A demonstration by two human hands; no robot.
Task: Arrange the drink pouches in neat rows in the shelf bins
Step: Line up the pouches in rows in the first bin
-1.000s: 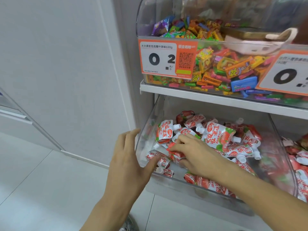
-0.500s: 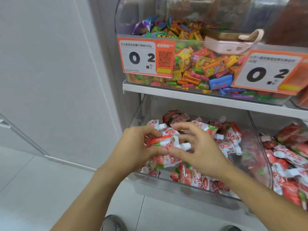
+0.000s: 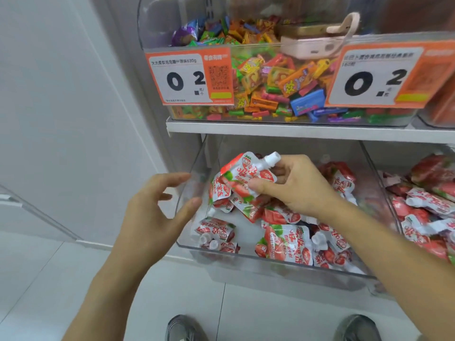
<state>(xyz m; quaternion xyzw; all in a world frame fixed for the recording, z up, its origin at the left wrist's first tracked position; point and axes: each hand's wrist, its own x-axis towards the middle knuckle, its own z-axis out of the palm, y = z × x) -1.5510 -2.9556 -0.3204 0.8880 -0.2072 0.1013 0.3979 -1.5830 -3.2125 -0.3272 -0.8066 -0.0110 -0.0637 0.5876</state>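
Since half a second ago the left hand [image 3: 157,207] has let go and drawn back, fingers spread, beside the clear bin [image 3: 194,183]'s left wall, while the right hand [image 3: 293,185] pinches a strawberry drink pouch [image 3: 246,175], cap up, above the jumbled pouches [image 3: 288,244]. Judging by this, one pouch is being picked for placing; next it needs setting down squarely in the bare front-left patch.

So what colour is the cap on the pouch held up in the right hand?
White; the cap shows best in the head view.
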